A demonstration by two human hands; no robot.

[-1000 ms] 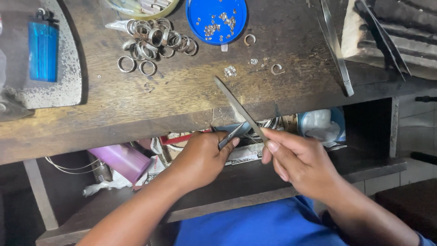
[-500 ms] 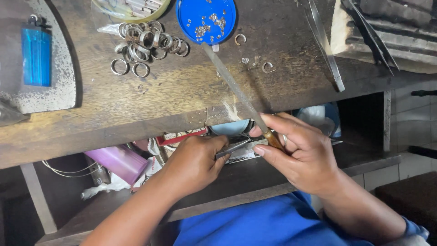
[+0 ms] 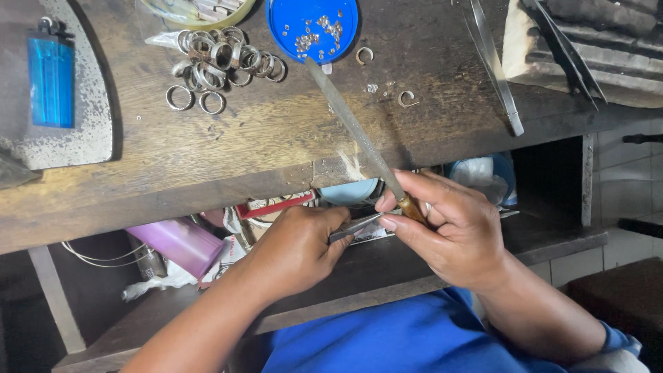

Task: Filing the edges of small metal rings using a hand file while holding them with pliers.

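My right hand [image 3: 452, 231] grips the wooden handle of a long grey metal file [image 3: 349, 124], whose blade slants up and left across the edge of the wooden bench [image 3: 276, 152]. My left hand [image 3: 293, 252] holds a small pair of pliers [image 3: 353, 226] just below the bench edge, its jaws pointing right toward my right fingertips. Whatever the jaws pinch is too small to make out. Both hands sit close together over the lower shelf.
On the bench lie a pile of silver rings [image 3: 217, 62], a blue lid with small metal bits [image 3: 313, 24], two loose open rings [image 3: 407, 99], a blue lighter [image 3: 50, 83] on a grey slab, and long tweezers [image 3: 494, 62]. A purple container [image 3: 176, 245] lies on the shelf.
The file has been pushed forward, up and left across the bench edge, then stays slanted there. My left hand and pliers stay nearly in place.
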